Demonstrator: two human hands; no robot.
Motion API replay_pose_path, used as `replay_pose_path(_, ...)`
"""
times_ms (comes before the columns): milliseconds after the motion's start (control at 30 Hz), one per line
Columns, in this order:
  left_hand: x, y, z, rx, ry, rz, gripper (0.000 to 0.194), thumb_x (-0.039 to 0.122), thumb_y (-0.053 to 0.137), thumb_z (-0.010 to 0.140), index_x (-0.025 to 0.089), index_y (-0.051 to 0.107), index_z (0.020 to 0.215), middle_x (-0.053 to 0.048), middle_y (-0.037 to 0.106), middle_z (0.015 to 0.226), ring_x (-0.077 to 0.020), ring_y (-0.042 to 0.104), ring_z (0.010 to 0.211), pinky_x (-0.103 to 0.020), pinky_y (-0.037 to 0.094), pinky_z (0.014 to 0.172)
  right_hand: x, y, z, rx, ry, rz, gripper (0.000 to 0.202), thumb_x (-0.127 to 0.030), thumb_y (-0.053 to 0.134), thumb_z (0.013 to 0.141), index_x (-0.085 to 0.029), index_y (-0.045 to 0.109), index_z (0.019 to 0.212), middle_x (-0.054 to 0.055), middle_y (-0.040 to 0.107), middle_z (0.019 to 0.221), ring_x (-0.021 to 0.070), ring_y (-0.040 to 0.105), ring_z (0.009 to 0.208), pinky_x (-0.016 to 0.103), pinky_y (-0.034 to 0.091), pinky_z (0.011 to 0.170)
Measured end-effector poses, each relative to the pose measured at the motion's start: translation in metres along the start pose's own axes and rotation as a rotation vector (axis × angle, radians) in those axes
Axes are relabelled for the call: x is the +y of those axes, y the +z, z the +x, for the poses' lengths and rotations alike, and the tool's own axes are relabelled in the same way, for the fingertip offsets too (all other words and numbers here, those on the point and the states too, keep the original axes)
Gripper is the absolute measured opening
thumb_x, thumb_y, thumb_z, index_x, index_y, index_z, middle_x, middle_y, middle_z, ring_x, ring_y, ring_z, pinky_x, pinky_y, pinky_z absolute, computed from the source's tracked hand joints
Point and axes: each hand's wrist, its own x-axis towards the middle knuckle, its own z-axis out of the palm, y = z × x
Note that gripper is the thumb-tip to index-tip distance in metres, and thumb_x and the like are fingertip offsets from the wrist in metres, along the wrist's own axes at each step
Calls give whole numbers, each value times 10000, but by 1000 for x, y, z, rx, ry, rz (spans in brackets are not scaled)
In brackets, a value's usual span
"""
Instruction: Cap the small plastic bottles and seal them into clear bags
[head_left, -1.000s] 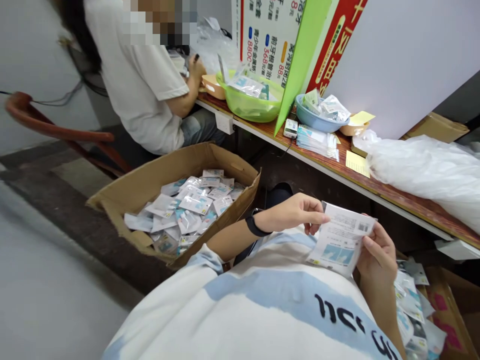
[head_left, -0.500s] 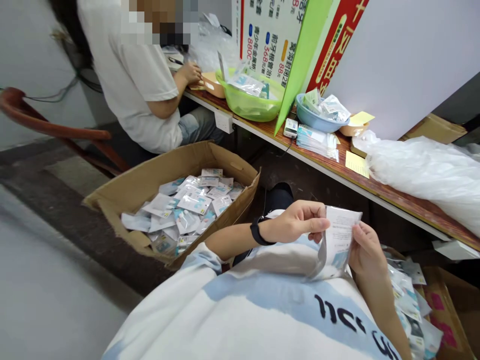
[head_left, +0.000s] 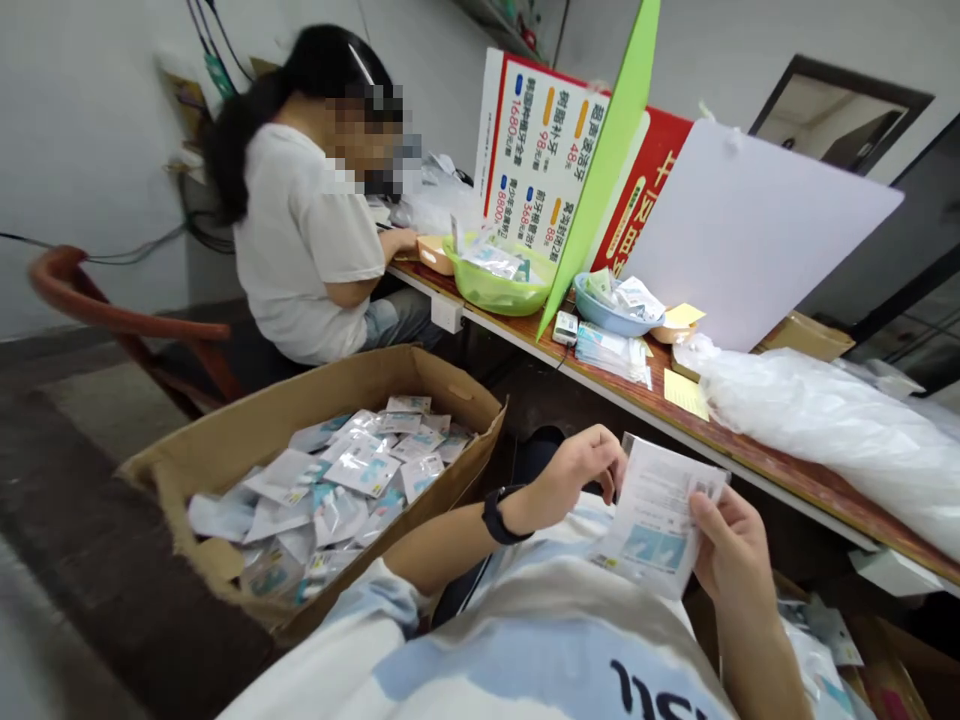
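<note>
A clear plastic packet (head_left: 660, 510) with a white printed card and a blue picture is held up in front of my lap. My right hand (head_left: 731, 540) pinches its right edge, thumb over the printed face. By the packet's left edge is my left hand (head_left: 577, 475), wearing a black wristband (head_left: 501, 515). Its fingers are loosely bent and slightly apart, and no thumb lies over the card; whether the fingertips touch the edge is hard to see. On my left, a large cardboard box (head_left: 191, 440) holds many similar packets (head_left: 364, 467).
A co-worker (head_left: 300, 230) sits at the wooden desk (head_left: 630, 385). On it stand a green basin (head_left: 499, 295), a blue basin (head_left: 615, 318), stacked flat packets (head_left: 611, 352) and plastic sheeting (head_left: 817, 420). A green divider (head_left: 600, 170) rises between the basins. More packets (head_left: 817, 655) lie low at right.
The view has tilted up. The packet has turned its face more toward me, showing its blue picture. My left thumb has come off the card's face; my right hand keeps its grip.
</note>
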Motion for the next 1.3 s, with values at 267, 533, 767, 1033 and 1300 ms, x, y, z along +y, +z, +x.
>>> replay_pose_path(267,-14,19,34,56,-223,169,1040,320,910,565,172,340,1421,-46,684,913,-178,655,803,-304,507,759,16,-14,13,155,-100,-105,241,-362,765,791,-225,728,986,82,772,948,273,735,811,394,621,694)
replay_pose_path(533,-12,6,34,111,-344,72,883,381,880,582,110,483,1323,10,646,718,-111,579,599,-238,462,608,12,-5,9,172,0,-69,257,-381,786,765,-213,752,957,74,772,915,265,727,802,354,604,654)
replay_pose_path(767,-5,-11,21,-57,-294,212,835,376,787,740,136,397,1439,100,464,554,-44,392,471,-169,285,483,9,-9,12,74,97,18,246,-411,796,744,-225,761,902,68,772,847,255,729,716,385,617,660)
replay_pose_path(1033,-5,-21,22,-251,-371,145,887,463,677,847,186,195,1538,3,596,764,-118,556,705,-243,449,714,20,-21,24,79,188,75,321,-442,794,729,-212,746,949,91,772,860,264,736,720,360,616,619)
replay_pose_path(1300,-22,-22,40,-76,-467,284,796,411,630,887,167,238,1535,30,531,691,-96,449,622,-209,377,608,54,-36,55,218,323,-15,394,-412,904,562,-185,736,837,74,768,798,239,714,651,318,594,567)
